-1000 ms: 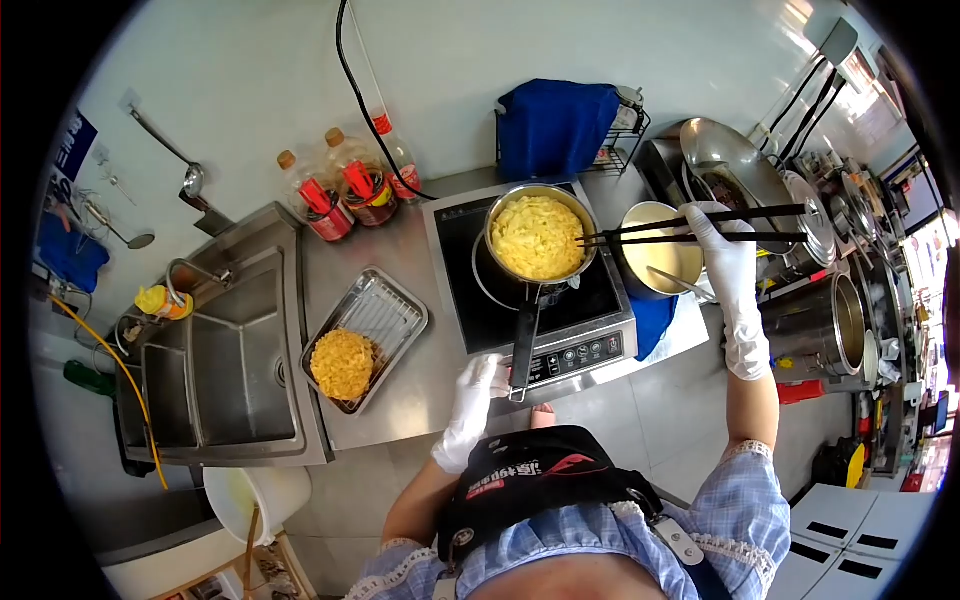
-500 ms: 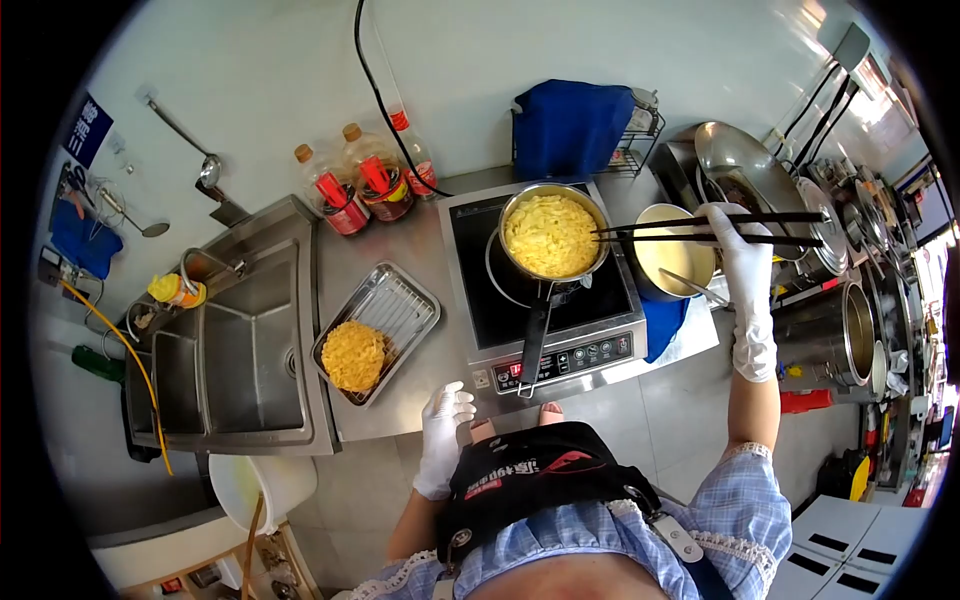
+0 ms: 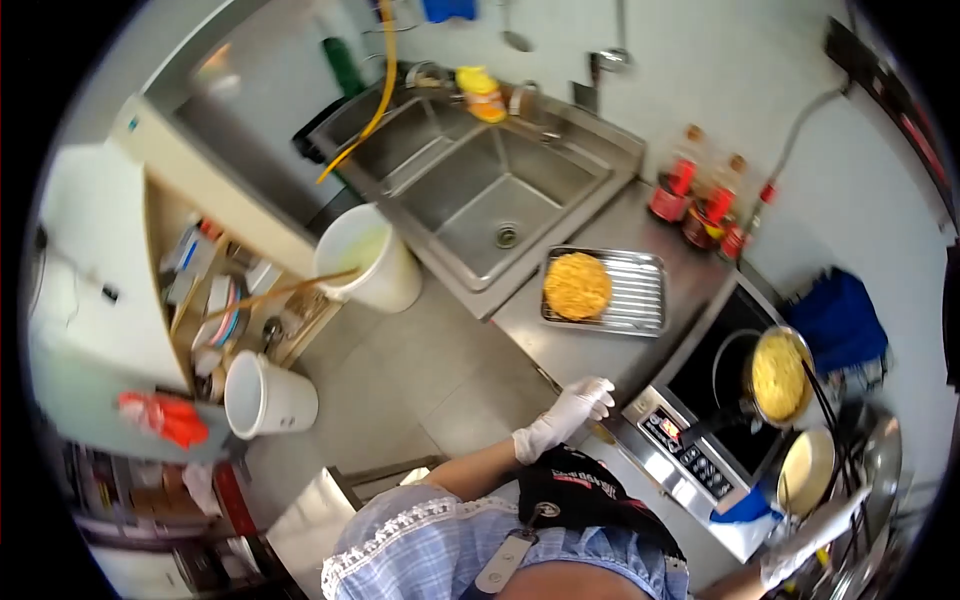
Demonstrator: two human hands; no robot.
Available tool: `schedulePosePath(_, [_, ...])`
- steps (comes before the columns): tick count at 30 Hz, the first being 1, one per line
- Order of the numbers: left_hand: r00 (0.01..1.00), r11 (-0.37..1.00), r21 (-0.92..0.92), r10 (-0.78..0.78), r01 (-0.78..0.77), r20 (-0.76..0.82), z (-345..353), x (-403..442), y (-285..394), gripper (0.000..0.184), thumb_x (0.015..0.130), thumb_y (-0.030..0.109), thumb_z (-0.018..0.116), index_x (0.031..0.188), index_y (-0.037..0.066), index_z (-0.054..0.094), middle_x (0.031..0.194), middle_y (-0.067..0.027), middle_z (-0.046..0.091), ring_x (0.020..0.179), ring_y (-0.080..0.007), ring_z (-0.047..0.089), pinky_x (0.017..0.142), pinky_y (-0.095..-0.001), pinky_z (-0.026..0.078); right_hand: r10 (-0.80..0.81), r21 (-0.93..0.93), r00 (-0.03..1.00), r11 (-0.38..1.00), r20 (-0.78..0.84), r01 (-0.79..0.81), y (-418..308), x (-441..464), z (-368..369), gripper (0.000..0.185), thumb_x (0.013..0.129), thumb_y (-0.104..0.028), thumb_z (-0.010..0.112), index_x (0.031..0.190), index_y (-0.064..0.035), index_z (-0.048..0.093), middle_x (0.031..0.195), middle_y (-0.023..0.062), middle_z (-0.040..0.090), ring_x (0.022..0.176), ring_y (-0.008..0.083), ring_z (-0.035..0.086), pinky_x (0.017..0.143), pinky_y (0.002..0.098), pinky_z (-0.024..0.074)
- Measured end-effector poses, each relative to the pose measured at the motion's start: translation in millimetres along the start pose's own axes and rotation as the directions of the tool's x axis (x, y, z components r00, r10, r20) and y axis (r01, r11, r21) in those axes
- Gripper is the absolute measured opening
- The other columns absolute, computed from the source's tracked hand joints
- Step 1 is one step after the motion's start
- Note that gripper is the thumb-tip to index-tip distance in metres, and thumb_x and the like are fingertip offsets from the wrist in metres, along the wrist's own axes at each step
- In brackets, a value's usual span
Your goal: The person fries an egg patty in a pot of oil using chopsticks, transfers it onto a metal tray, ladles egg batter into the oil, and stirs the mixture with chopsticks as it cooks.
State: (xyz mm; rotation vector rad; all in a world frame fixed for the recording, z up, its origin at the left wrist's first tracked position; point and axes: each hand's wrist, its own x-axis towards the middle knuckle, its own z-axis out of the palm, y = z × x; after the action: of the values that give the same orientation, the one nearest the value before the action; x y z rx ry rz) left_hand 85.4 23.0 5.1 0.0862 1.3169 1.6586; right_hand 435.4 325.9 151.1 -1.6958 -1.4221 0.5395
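Observation:
My left hand (image 3: 572, 415), in a white glove, hovers by the counter edge in front of the cooker, holding nothing, its fingers loosely bent and slightly apart. At the lower right, my gloved right hand (image 3: 815, 540), partly blurred, grips long black chopsticks (image 3: 822, 392). Their tips reach the rim of a saucepan full of yellow shredded food (image 3: 777, 375). The pan's black handle (image 3: 715, 422) points toward me over the induction cooker (image 3: 708, 372). Beside the pan is a pot of pale yellow liquid (image 3: 806, 468). A round golden shredded cake (image 3: 577, 286) lies on a wire-racked metal tray (image 3: 637, 292).
A steel sink (image 3: 480, 200) adjoins the counter on the left. Sauce bottles (image 3: 700, 200) stand along the wall. On the floor are a white bucket (image 3: 400, 270) with a wooden stick and another white bin (image 3: 270, 395). A blue cloth (image 3: 835, 320) hangs behind the cooker.
The view has swung left toward the sink and buckets, so the cooker now sits at the right. My right hand still holds the chopsticks at the pan; my left remains near the counter edge.

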Motion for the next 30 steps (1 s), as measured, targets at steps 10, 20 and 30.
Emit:
schedulePosePath(10, [0.991,0.997,0.042,-0.061,0.067,-0.118,-23,-23,-1,0.025,0.09,0.026,0.051,0.102,0.005,0.059,0.082,-0.0056,0.061,0.068,-0.0121,0.056,0.062,-0.0228,0.046,-0.047,0.182,0.997,0.983,0.067,0.034,44,22,1,0.044,0.095,-0.036,0.038,0.12,-0.0028,0.053,0.111,0.0138,0.06,0.098,0.0211,0.058,0.086,0.0346,0.0466])
schedulePosePath(20, [0.998,0.989,0.136,0.045,-0.051,0.047,-6,-8,3,0.023,0.092,0.019,0.048,0.104,0.002,0.057,0.091,-0.0063,0.062,0.079,-0.0142,0.061,0.069,-0.0251,0.049,-0.167,0.394,0.965,0.888,-0.202,0.236,-13,-69,-16,0.022,0.091,-0.018,0.052,0.096,-0.0013,0.066,0.093,0.0037,0.064,0.086,0.0127,0.057,0.081,0.0259,0.0438])
schedulePosePath(30, [0.98,0.945,0.32,-0.128,0.072,0.155,45,18,3,0.038,0.093,0.034,0.043,0.109,0.001,0.053,0.083,-0.0042,0.053,0.074,-0.0123,0.051,0.067,-0.0248,0.042,-0.19,0.77,0.982,0.627,0.003,0.119,-7,-119,-13,0.014,0.083,-0.006,0.062,0.095,-0.0005,0.063,0.094,0.0078,0.063,0.088,0.0144,0.059,0.079,0.0266,0.0473])
